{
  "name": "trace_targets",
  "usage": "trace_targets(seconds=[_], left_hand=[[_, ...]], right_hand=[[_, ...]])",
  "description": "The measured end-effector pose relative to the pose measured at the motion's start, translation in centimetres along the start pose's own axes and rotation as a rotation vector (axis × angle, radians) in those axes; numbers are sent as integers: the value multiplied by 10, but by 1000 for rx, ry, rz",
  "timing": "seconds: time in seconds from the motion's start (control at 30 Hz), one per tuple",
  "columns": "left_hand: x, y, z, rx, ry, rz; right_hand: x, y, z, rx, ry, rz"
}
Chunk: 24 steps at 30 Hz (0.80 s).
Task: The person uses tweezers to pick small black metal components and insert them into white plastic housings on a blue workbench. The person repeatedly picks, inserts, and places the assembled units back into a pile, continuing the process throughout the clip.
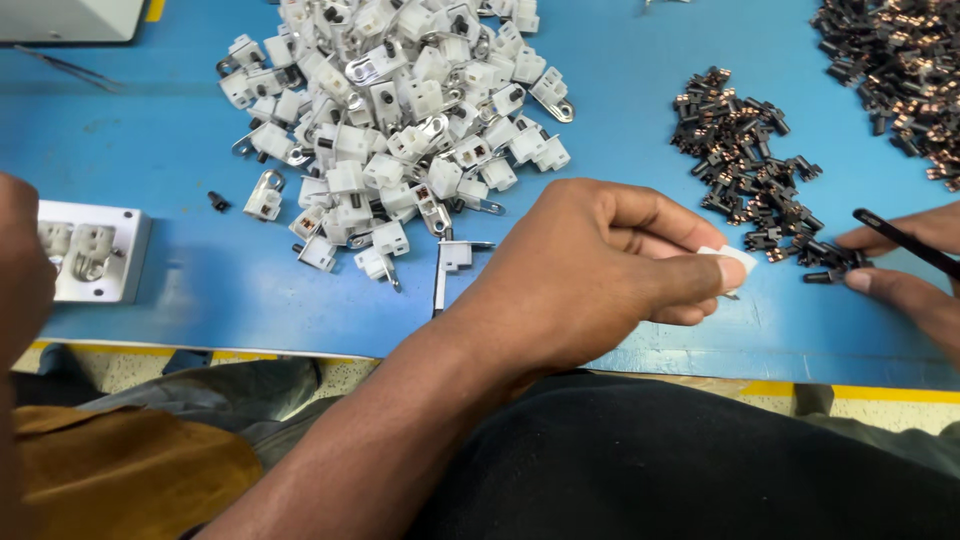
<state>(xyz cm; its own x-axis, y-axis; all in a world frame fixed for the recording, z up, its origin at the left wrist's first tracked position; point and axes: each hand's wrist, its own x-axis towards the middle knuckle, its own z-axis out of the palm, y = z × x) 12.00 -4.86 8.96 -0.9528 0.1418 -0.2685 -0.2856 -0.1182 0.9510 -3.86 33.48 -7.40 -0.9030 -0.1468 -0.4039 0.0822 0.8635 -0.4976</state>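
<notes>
My left hand [590,270] reaches across to the right and pinches a small white plastic part [728,258] between thumb and forefinger, just above the blue table [620,110]. At the right edge, my right hand [905,280] grips black tweezers [900,240]. Its fingertips touch the near end of a pile of small black and copper parts [745,165]. A big heap of white plastic housings with metal tabs [395,120] lies behind my left hand.
A white fixture block [100,250] holding white parts sits at the left, partly behind a blurred skin-coloured shape [20,270]. A second heap of black and copper parts [890,60] fills the far right corner. The table's yellow-edged front rim [850,392] runs above my lap.
</notes>
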Motion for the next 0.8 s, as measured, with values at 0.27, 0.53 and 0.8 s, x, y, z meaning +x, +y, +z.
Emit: trace_targets(seconds=[0.27,0.53,0.8], left_hand=[[-14,7,3,174,116,126],[-24,24,4,317,300,214],[-35,32,-10,366,321,333]], right_hand=[[-68,-120,-9,161,127,46],[-86,-202,-26,668,-142,-183],[-101,-252,-20,627,-133,-342]])
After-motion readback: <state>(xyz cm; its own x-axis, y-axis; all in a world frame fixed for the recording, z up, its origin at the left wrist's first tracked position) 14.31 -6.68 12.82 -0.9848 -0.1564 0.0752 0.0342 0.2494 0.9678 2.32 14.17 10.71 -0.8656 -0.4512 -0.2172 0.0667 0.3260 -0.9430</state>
